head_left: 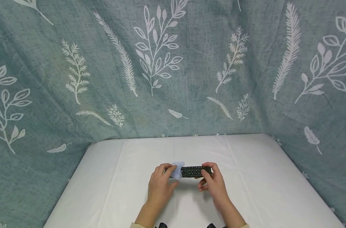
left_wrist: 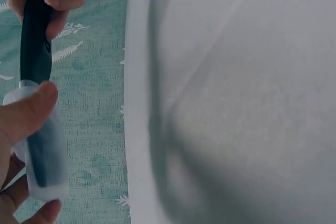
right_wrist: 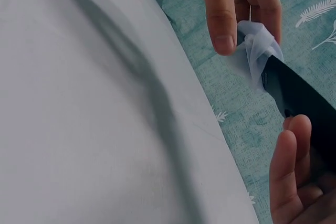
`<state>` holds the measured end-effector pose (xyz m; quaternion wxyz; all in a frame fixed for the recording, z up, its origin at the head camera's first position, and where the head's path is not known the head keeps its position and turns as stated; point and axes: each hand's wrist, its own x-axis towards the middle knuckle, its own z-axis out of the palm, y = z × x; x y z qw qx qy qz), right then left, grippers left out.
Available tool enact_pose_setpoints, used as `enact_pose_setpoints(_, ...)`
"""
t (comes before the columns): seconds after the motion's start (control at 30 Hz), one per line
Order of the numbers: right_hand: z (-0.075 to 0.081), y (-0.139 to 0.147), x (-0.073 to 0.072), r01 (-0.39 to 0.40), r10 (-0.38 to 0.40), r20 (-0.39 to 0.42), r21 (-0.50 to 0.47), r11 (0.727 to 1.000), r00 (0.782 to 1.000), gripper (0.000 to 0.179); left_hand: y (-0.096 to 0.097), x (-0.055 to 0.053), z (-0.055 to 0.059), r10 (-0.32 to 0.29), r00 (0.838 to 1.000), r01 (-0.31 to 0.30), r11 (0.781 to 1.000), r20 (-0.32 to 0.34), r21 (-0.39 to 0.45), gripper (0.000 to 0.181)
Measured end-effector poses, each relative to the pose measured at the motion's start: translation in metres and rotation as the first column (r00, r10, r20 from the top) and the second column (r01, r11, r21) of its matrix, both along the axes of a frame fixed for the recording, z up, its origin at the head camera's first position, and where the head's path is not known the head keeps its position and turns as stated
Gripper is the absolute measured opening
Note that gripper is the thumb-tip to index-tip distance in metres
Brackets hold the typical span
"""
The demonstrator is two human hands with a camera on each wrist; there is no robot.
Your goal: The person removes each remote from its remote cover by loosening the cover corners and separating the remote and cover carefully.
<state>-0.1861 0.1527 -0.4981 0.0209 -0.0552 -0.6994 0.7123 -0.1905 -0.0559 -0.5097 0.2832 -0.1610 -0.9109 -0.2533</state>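
Head view: Gripping the right end of a black remote control (head_left: 191, 171) with the right hand (head_left: 217, 182), laying the thumb over the button face and curling the index finger around the far edge. Pinching a thin, pale blue wrap (head_left: 178, 169) around the left end with the left hand (head_left: 160, 183). Holding the remote control crosswise between both hands, buttons facing up, above the white worktop (head_left: 147, 152). Casting soft shadows (head_left: 187, 188) on the white surface below. Wearing light sleeves (head_left: 137, 225), visible at the bottom edge. Facing a blue-green drape (head_left: 161, 104) with white leaf prints, hanging behind the worktop.

Left wrist view: Clasping the wrap with the left hand, setting the thumb near its opening and bending the fingers toward its closed end. Seeing the covered part of the remote control dimly through the translucent material. Gripping the bare end with the right hand, at the top of the view.

Right wrist view: Bunching the wrap into folds between the left thumb and fingers. Supporting the opposite end of the remote control with the right hand, partly cropped at the lower right.
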Motion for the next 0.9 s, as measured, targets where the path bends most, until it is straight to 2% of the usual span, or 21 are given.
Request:
enact_pose_setpoints(0.13, 0.001, 0.003, 0.001, -0.011, 0.012, -0.018, 0.026, 1.0, 1.0, 0.027, -0.004, 0.001, 0.002, -0.053, 0.999, 0.053, 0.999, 0.004, 0.003, 0.07)
enact_pose_setpoints(0.23, 0.0, 0.006, 0.002, -0.016, 0.017, -0.024, 0.037, 0.999, 1.0, 0.028, -0.006, 0.001, 0.001, -0.079, 0.997, 0.078, 0.996, 0.007, 0.037, 0.065)
enact_pose_setpoints(0.4, -0.002, 0.008, 0.004, -0.032, 0.034, -0.048, 0.033, 0.999, 0.998, 0.028, -0.002, -0.001, 0.004, -0.082, 0.996, 0.078, 0.977, 0.016, 0.199, 0.039)
enact_pose_setpoints(0.53, -0.002, 0.01, 0.005, -0.042, 0.044, -0.076, 0.031, 0.999, 0.996, 0.028, 0.002, -0.003, 0.008, -0.049, 0.999, 0.04, 0.94, 0.02, 0.338, 0.022)
enact_pose_setpoints(0.63, -0.003, 0.01, 0.005, -0.049, 0.052, -0.102, 0.028, 0.998, 0.993, 0.027, 0.006, -0.004, 0.009, -0.007, 0.999, -0.008, 0.918, 0.037, 0.397, 0.018)
enact_pose_setpoints(0.73, -0.004, 0.01, 0.005, -0.058, 0.062, -0.122, 0.03, 0.998, 0.991, 0.027, 0.009, -0.004, 0.009, 0.031, 0.996, -0.066, 0.89, 0.086, 0.452, 0.021)
enact_pose_setpoints(0.8, -0.005, 0.01, 0.005, -0.059, 0.062, -0.139, 0.029, 0.998, 0.988, 0.027, 0.011, -0.004, 0.01, 0.046, 0.988, -0.113, 0.858, 0.145, 0.501, 0.027)
enact_pose_setpoints(0.9, -0.007, 0.011, 0.005, -0.064, 0.067, -0.163, 0.027, 0.998, 0.984, 0.026, 0.012, -0.005, 0.01, 0.019, 0.964, -0.176, 0.791, 0.264, 0.586, 0.041)
